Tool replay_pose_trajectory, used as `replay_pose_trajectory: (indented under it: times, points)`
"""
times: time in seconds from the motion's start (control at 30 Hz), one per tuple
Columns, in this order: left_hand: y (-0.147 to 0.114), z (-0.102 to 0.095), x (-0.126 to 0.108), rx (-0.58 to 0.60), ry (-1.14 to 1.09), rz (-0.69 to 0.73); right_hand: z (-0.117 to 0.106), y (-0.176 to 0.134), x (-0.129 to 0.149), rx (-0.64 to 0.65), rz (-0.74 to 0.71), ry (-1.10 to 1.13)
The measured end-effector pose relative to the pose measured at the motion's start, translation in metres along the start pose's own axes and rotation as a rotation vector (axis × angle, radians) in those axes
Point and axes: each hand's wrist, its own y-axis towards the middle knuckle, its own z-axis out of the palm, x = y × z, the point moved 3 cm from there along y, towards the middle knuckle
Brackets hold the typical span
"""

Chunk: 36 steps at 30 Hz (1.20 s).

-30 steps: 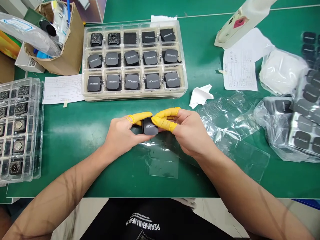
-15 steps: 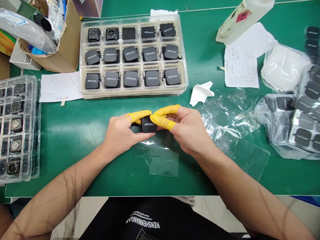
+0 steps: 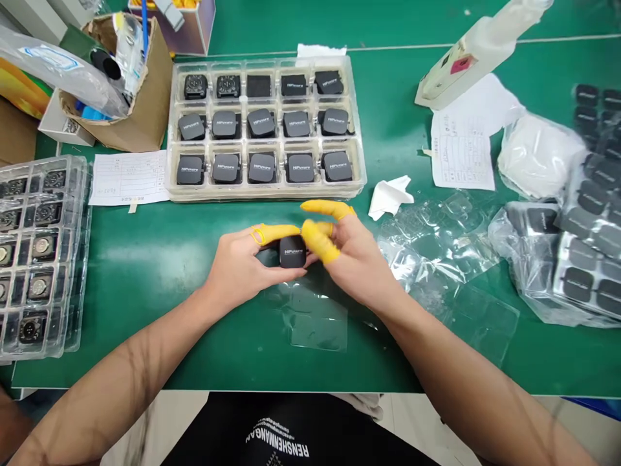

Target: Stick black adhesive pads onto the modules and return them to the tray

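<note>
A small black square smartwatch body [image 3: 292, 251] with "HiFuture" lettering faces up at the middle of the near table edge. My left hand [image 3: 247, 262] is closed on it, yellow-cotted finger along the top and thumb along the bottom edge. Close on its right is my right hand [image 3: 347, 249], its index finger and thumb in yellow cots spread apart, the thumb smeared by motion. Lower fingers of that hand reach to the body's right edge; whether they touch is unclear. Beyond the hands lies a plastic tray [image 3: 266, 193] holding rows of similar black pieces.
Another clear tray [image 3: 72, 259] of watch parts lies left. A cardboard box [image 3: 150, 97], paper slip [image 3: 129, 178], white bottle [image 3: 466, 61] and crumpled tissue [image 3: 389, 196] stand or lie around. Clear plastic film [image 3: 436, 239] and bagged black covers [image 3: 577, 285] cover the right side.
My right index finger and thumb have parted and come away from the smartwatch body's top edge. The left hand still holds it. The whole view has shifted slightly.
</note>
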Motion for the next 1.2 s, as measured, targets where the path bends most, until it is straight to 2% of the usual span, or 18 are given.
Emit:
replay_pose_trajectory:
  times: [0.1,0.2,0.27,0.37,0.4,0.47,0.53,0.6,0.73,0.8,0.93,1.03,1.1,1.13,1.2]
  points:
    - [0.0,0.0,0.0,0.023,0.006,0.032,-0.002,-0.002,0.005,0.026,-0.037,-0.06]
    - [-0.001,0.0,0.003,-0.032,-0.04,-0.079,-0.016,0.018,0.029,-0.176,-0.127,-0.105]
    - [-0.002,0.0,0.005,-0.039,-0.046,-0.125,-0.019,0.052,0.057,-0.265,-0.242,-0.168]
    - [-0.002,0.0,0.003,-0.025,-0.056,-0.085,-0.003,0.129,0.101,-0.196,-0.409,-0.402]
    - [-0.001,0.0,0.003,-0.02,-0.074,-0.068,0.003,0.155,0.113,-0.223,-0.445,-0.524]
    - [-0.001,-0.001,0.002,-0.011,-0.105,-0.057,0.013,0.2,0.127,-0.282,-0.428,-0.744]
    - [-0.001,-0.001,0.004,-0.016,-0.101,-0.078,0.02,0.226,0.133,-0.313,-0.424,-0.945]
    - [-0.001,-0.001,0.005,-0.023,-0.089,-0.104,0.029,0.236,0.135,-0.29,-0.45,-1.057]
    - [0.0,0.001,0.007,-0.016,-0.131,-0.145,0.053,0.237,0.131,-0.128,-0.411,-1.069]
    - [0.0,0.0,0.007,-0.014,-0.141,-0.162,0.061,0.24,0.134,-0.099,-0.403,-1.027]
    - [0.001,-0.003,0.004,0.003,-0.135,-0.191,0.059,0.227,0.141,-0.066,-0.452,-0.853]
    - [0.002,-0.005,0.002,0.032,-0.188,-0.269,0.041,0.175,0.127,-0.02,-0.479,-0.618]
    - [0.002,-0.005,0.002,0.027,-0.269,-0.348,0.025,0.123,0.104,0.011,-0.454,-0.316]
    - [0.002,-0.005,0.002,0.021,-0.309,-0.383,0.018,0.095,0.09,-0.019,-0.416,-0.21]
    - [0.001,-0.004,0.003,0.015,-0.343,-0.421,0.009,0.046,0.055,-0.056,-0.225,-0.037]
